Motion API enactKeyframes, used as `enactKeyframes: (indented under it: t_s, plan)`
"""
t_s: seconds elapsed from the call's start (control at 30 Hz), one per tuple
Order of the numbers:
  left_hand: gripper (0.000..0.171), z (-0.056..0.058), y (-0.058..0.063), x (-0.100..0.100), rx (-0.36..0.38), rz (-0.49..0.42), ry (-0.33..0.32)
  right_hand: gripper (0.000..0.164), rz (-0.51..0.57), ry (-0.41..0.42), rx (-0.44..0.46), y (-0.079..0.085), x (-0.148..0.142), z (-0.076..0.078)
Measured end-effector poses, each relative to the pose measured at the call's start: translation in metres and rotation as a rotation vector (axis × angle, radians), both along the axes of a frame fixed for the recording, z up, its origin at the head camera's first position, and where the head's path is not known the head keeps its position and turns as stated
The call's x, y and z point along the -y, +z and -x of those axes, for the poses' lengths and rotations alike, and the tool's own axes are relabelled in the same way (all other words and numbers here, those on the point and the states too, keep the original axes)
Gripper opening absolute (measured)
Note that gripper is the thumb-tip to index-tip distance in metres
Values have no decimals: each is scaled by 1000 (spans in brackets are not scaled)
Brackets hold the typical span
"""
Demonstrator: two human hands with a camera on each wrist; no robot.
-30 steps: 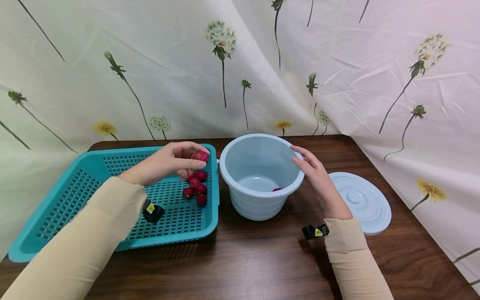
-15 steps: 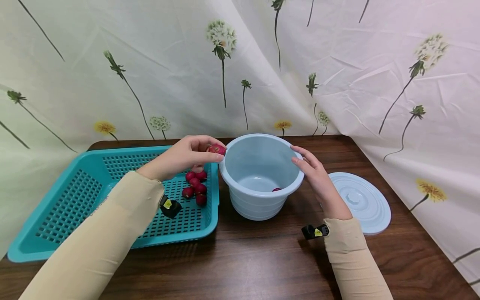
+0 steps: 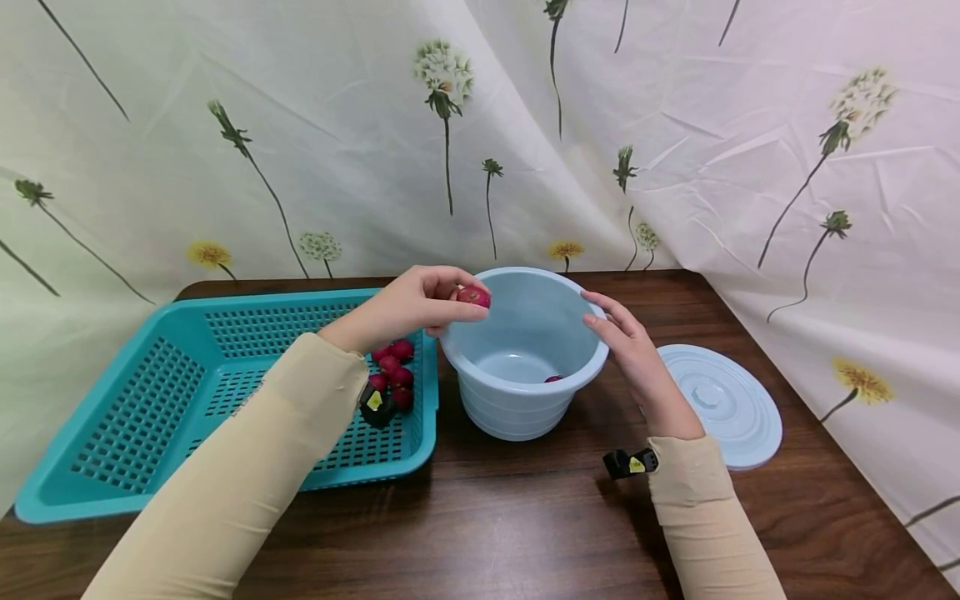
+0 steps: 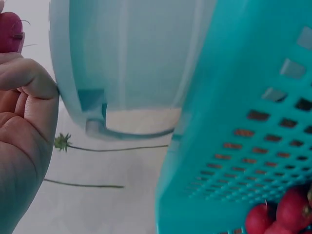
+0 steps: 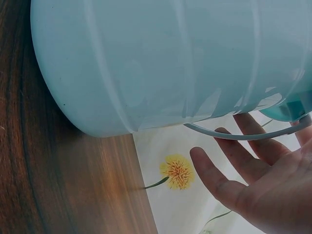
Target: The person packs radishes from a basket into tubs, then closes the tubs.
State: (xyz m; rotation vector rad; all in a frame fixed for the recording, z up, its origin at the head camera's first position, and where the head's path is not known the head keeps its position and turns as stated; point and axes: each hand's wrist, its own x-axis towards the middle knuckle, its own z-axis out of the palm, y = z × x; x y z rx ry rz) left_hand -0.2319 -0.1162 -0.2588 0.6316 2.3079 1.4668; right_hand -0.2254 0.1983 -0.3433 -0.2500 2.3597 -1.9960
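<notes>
smooth, glossy plastic bucket [image 3: 517, 412]; plastic basket [image 3: 367, 473]; sheeny wood-grained table [image 3: 487, 517]

In the head view, the left hand [image 3: 420, 304] partly covers the radish [image 3: 474, 297] in its fingers. The near rim of the bucket [image 3: 517, 408] hides most of another radish [image 3: 552, 379]. The wrist camera [image 3: 377, 407] blocks some radishes [image 3: 402, 377], and the left sleeve [image 3: 247, 475] conceals part of the basket [image 3: 429, 400]. The right hand [image 3: 637, 358] overlaps the lid [image 3: 731, 408]. The left wrist view's edge crops the held radish; the right wrist view cuts off the right hand.
</notes>
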Motion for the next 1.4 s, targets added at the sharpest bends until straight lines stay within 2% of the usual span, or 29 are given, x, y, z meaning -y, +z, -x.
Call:
enactKeyframes:
  t_s: [0.5,0.8,1.4]
  plan:
    - [32,7,1,-34,-21,84,-16,49,-7,-14,1,0,-2,-2]
    - [37,13,-5,-50,-60,136,-36,50,-6,-5,2,0,0,-1]
    - [32,13,-10,-54,-45,141,-33,50,-5,-8,-1,1,0,0]
